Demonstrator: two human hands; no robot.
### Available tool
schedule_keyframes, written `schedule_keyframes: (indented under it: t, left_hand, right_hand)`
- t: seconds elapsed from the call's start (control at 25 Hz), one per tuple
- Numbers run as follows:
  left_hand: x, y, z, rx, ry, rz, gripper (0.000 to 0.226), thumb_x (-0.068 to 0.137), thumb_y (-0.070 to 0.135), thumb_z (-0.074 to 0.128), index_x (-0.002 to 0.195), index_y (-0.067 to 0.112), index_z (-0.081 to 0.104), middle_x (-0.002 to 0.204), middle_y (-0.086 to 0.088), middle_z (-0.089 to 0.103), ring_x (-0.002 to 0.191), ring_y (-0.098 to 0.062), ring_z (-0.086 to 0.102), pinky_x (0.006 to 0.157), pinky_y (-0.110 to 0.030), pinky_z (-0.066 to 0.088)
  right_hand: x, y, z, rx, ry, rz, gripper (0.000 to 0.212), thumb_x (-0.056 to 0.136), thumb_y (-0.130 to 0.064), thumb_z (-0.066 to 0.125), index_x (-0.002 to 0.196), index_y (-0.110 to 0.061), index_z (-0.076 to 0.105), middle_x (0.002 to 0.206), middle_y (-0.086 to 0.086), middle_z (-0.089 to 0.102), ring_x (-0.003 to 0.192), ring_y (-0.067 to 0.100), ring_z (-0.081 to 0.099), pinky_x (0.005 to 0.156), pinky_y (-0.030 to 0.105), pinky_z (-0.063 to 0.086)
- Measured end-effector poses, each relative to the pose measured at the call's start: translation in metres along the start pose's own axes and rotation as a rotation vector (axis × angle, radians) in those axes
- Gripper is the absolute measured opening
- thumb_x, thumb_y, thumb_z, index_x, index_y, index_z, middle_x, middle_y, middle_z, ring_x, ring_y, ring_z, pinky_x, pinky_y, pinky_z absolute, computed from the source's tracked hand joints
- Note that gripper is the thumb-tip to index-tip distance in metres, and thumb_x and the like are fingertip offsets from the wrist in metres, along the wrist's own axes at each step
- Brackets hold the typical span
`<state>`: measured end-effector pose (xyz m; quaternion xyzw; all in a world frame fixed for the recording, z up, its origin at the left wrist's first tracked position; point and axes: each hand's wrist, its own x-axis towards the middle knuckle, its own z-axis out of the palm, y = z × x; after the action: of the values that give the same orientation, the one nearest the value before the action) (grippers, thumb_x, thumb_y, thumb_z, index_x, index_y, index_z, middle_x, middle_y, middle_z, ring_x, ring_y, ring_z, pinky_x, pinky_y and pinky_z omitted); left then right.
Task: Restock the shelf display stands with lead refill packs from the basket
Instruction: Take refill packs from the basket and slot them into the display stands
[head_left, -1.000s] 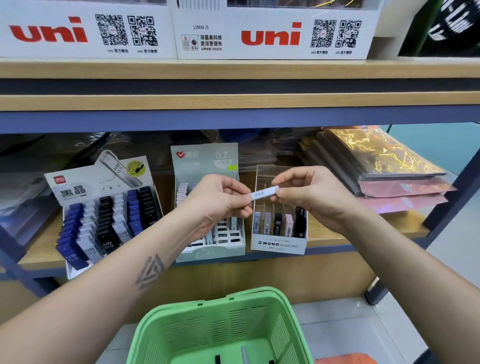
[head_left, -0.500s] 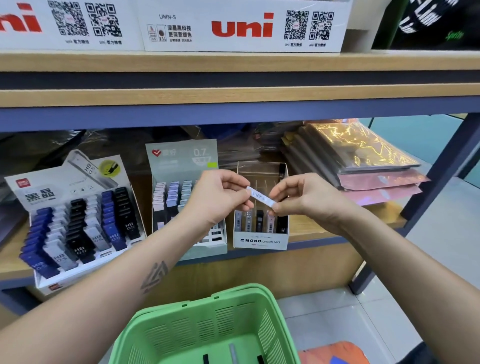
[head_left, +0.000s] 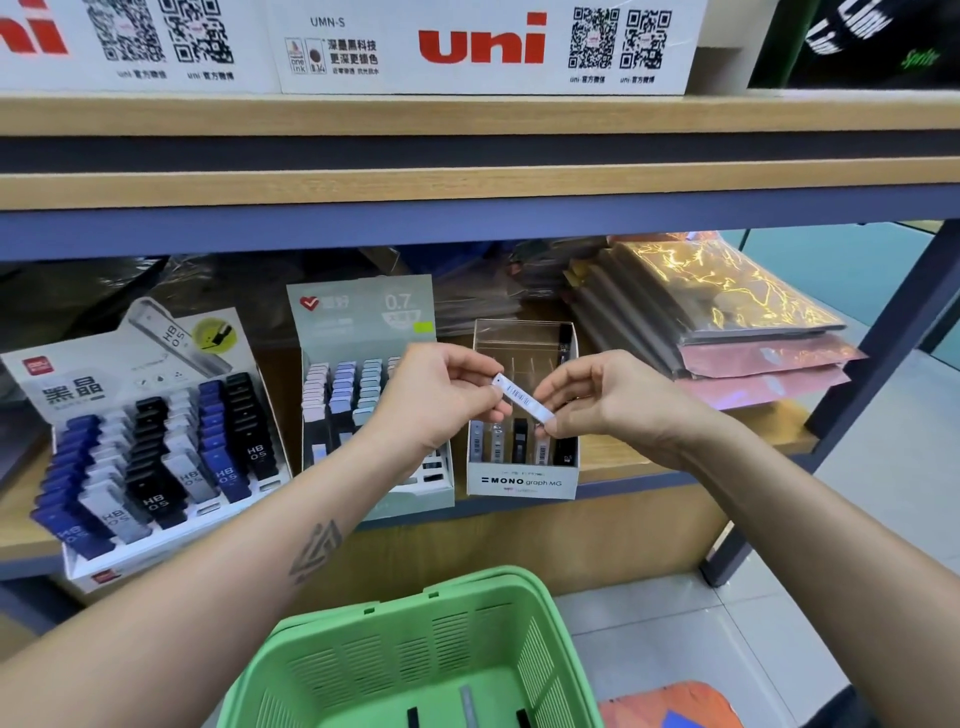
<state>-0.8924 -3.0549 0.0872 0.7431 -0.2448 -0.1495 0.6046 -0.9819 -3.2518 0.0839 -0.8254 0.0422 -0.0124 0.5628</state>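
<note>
Just in front of the lower wooden shelf (head_left: 675, 462), both hands held one slim white lead refill pack with a printed barcode (head_left: 522, 398), tilted down to the right: the left hand (head_left: 441, 400) pinched its upper end between curled fingers and thumb, and the right hand (head_left: 613, 397) pinched its lower end the same way. Behind the pack stood a white cardboard "MONO graph MG" display box with a clear plastic back (head_left: 522, 480), whose divided slots held a few upright packs in grey, black and pink along the front, the rows behind them bare. To its left, a pale green "0.7" display stand (head_left: 363, 322) carried rows of pastel packs, partly hidden by the left wrist. Farther left, a white tiered stand (head_left: 67, 384) was filled with blue, black and silver "HB 0.5" cases. Below the forearms, a green perforated plastic basket (head_left: 405, 654) held a few slim packs, dark and grey, at its bottom edge.
</note>
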Motion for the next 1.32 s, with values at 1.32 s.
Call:
schedule_keyframes:
  t: [1.32]
  left_hand:
    - [-0.016,-0.034,0.016,1.222,-0.191,0.237,0.049,0.089,0.0,0.05,0.138,-0.003,0.048,0.152,-0.022,0.033,0.133,-0.036,0.045,0.107,-0.04,0.043]
  right_hand:
    - [0.067,0.006,0.037,-0.796,0.526,-0.297,0.011,0.091,-0.014,0.072,0.102,-0.015,0.075,0.097,0.004,0.074,0.088,0.019,0.068,0.074,0.026,0.05]
